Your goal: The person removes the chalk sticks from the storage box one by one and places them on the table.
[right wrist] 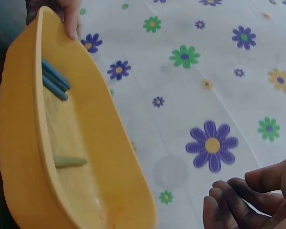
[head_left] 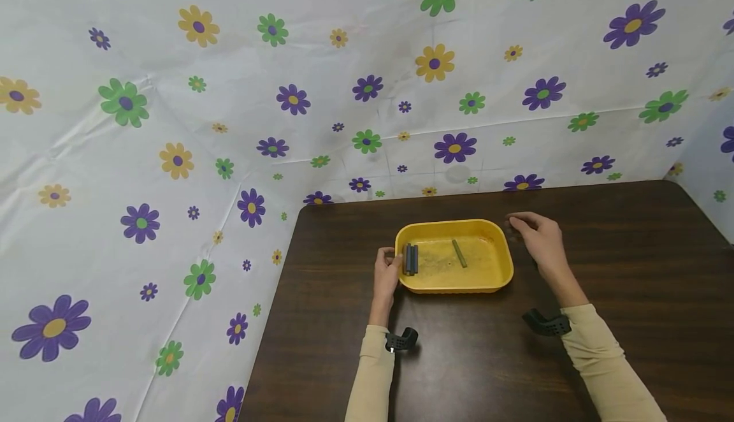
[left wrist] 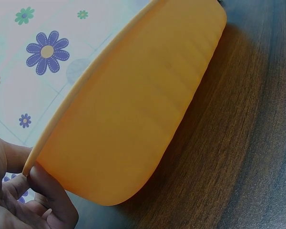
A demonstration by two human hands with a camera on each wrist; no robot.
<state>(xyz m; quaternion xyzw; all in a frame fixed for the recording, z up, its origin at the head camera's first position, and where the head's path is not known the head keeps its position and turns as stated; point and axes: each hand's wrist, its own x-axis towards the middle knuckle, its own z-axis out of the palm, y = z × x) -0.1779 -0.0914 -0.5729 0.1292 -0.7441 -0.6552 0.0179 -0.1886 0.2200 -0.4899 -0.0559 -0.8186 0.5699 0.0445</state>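
Note:
A yellow plastic tray (head_left: 453, 285) with raised walls sits on the brown table. My left hand (head_left: 387, 274) grips its left end, with the thumb over the rim and fingers curled against the outside wall (left wrist: 119, 114). Inside, several dark blue-grey sticks (head_left: 411, 259) lie side by side against the left wall. One olive-green stick (head_left: 460, 253) lies slanted on the tray floor, right of the middle. Just past the tray's right end, my right hand (head_left: 539, 238) hovers with loosely bent fingers and nothing in them; its fingertips (right wrist: 219, 191) look smudged dark.
The wood-grain table (head_left: 459, 358) reaches back to a white wall covering (head_left: 344, 65) printed with flowers, which also runs along the left side. Grey powdery smears mark the tray floor. Black curved mounts (head_left: 547, 324) are strapped at both wrists.

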